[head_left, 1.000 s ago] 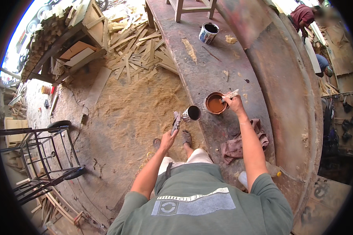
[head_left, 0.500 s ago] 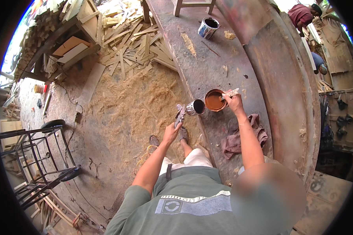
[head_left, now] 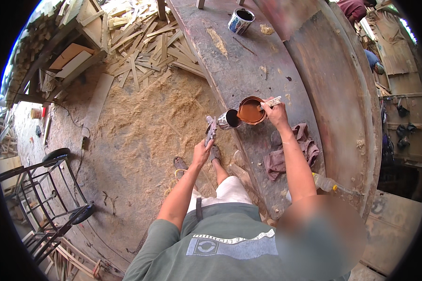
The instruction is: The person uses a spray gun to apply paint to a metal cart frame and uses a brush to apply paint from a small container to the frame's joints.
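Observation:
In my left hand (head_left: 202, 151) is a grey spray gun (head_left: 211, 129), gripped by its handle. Beside the gun is a small metal cup (head_left: 224, 121), its dark mouth facing up; whether it is joined to the gun is unclear. My right hand (head_left: 277, 115) is closed at the rim of a round can of reddish-brown paint (head_left: 252, 111), together with a pale-handled paintbrush (head_left: 273, 101). The can tilts left over the cup, with paint at its lip. Fingers behind the rim are hidden.
A brown cloth (head_left: 290, 157) lies on the long workbench (head_left: 248, 77), near a plastic bottle (head_left: 324, 182). Farther up stands another paint can (head_left: 241, 21). Sawdust (head_left: 150, 117) and wood scraps (head_left: 145, 51) cover the floor; a black metal frame (head_left: 49, 196) stands left. Two people are at far right.
The paint can has tipped left toward the cup, and paint has run to its lip. The view has shifted slightly; my left hand still grips the spray gun.

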The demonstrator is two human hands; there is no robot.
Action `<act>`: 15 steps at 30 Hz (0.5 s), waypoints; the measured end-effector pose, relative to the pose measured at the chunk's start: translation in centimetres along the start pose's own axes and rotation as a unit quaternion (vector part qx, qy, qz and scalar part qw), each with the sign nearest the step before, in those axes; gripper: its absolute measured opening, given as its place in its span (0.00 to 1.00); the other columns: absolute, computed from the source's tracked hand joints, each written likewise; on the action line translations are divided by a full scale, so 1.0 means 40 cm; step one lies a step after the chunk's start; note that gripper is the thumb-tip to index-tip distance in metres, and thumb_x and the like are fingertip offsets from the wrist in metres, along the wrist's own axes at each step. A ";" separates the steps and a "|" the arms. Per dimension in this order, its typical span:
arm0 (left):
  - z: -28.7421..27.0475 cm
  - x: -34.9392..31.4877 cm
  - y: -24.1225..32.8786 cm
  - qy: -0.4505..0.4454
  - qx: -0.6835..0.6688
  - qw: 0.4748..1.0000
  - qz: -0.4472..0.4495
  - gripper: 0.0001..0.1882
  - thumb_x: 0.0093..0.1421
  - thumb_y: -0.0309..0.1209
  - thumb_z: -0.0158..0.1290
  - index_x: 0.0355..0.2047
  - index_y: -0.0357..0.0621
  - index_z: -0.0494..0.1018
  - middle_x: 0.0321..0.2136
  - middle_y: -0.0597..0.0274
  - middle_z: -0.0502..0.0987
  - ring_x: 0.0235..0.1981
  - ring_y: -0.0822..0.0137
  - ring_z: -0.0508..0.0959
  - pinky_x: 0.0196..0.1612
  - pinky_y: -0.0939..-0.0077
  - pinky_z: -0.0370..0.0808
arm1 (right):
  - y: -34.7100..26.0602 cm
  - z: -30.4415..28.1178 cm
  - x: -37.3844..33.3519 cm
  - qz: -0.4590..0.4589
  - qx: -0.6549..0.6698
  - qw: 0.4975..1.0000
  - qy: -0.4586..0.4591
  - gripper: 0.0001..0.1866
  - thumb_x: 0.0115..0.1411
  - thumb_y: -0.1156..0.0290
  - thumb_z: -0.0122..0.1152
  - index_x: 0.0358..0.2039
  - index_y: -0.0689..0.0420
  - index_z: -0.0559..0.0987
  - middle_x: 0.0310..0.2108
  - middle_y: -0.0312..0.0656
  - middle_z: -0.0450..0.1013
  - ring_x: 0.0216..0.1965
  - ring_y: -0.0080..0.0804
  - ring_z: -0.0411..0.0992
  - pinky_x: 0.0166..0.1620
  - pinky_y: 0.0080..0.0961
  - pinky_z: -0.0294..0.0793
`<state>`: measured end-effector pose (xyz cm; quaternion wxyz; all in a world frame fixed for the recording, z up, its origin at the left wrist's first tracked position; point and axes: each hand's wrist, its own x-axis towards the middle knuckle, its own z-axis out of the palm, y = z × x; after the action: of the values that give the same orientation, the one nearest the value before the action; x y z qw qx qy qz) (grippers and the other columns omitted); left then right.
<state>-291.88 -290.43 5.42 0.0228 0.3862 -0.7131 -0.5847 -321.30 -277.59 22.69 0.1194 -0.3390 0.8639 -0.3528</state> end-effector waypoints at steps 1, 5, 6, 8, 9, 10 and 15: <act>-0.001 0.001 0.004 -0.002 0.000 1.000 0.002 0.30 0.66 0.55 0.49 0.33 0.34 0.75 0.21 0.41 0.75 0.25 0.46 0.77 0.33 0.56 0.72 | -0.002 0.002 -0.004 -0.003 -0.005 1.000 0.005 0.12 0.59 0.68 0.61 0.35 0.65 0.82 0.26 0.52 0.77 0.29 0.47 0.78 0.34 0.36 0.73; -0.001 0.002 -0.014 0.002 -0.005 1.000 0.007 0.32 0.66 0.58 0.48 0.32 0.33 0.74 0.22 0.39 0.74 0.26 0.45 0.75 0.35 0.55 0.71 | -0.004 0.014 -0.015 -0.007 -0.013 1.000 0.020 0.12 0.59 0.69 0.62 0.35 0.66 0.81 0.27 0.53 0.77 0.32 0.48 0.79 0.35 0.37 0.74; 0.001 0.001 -0.016 0.003 -0.007 1.000 0.010 0.32 0.66 0.58 0.48 0.32 0.33 0.74 0.22 0.39 0.74 0.26 0.45 0.75 0.35 0.55 0.71 | 0.007 0.018 -0.018 -0.034 -0.030 0.999 0.029 0.12 0.59 0.68 0.62 0.36 0.65 0.82 0.27 0.51 0.78 0.30 0.44 0.79 0.34 0.35 0.74; 0.003 0.002 -0.025 0.010 0.001 1.000 0.013 0.32 0.66 0.57 0.48 0.32 0.32 0.74 0.21 0.40 0.73 0.25 0.48 0.74 0.34 0.56 0.71 | 0.016 0.029 -0.019 -0.090 -0.061 0.993 0.046 0.12 0.60 0.68 0.62 0.37 0.65 0.82 0.26 0.48 0.79 0.26 0.36 0.79 0.32 0.32 0.75; 0.004 0.003 -0.032 0.014 0.005 1.000 0.014 0.32 0.66 0.57 0.49 0.32 0.32 0.73 0.21 0.40 0.73 0.24 0.49 0.74 0.34 0.57 0.71 | 0.011 0.032 -0.022 -0.069 -0.054 0.995 0.036 0.12 0.60 0.68 0.62 0.38 0.65 0.82 0.25 0.47 0.79 0.25 0.35 0.78 0.30 0.31 0.74; 0.005 0.000 -0.039 0.014 -0.011 1.000 0.013 0.32 0.66 0.56 0.49 0.32 0.32 0.73 0.21 0.41 0.72 0.24 0.52 0.73 0.33 0.57 0.71 | 0.006 0.035 -0.025 -0.048 -0.048 0.997 0.027 0.13 0.60 0.68 0.62 0.38 0.65 0.82 0.25 0.47 0.78 0.23 0.34 0.77 0.29 0.31 0.73; 0.013 0.003 -0.049 0.003 -0.035 0.999 0.007 0.31 0.66 0.55 0.50 0.30 0.33 0.72 0.20 0.45 0.70 0.23 0.61 0.70 0.32 0.61 0.70 | 0.007 0.041 -0.037 -0.028 -0.022 0.999 0.032 0.12 0.61 0.68 0.62 0.38 0.65 0.82 0.25 0.46 0.78 0.18 0.31 0.75 0.25 0.29 0.71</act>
<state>-291.18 -290.10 3.52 0.0422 0.3818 -0.6946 -0.6082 -319.62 -277.31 21.27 0.0744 -0.3538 0.8653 -0.3473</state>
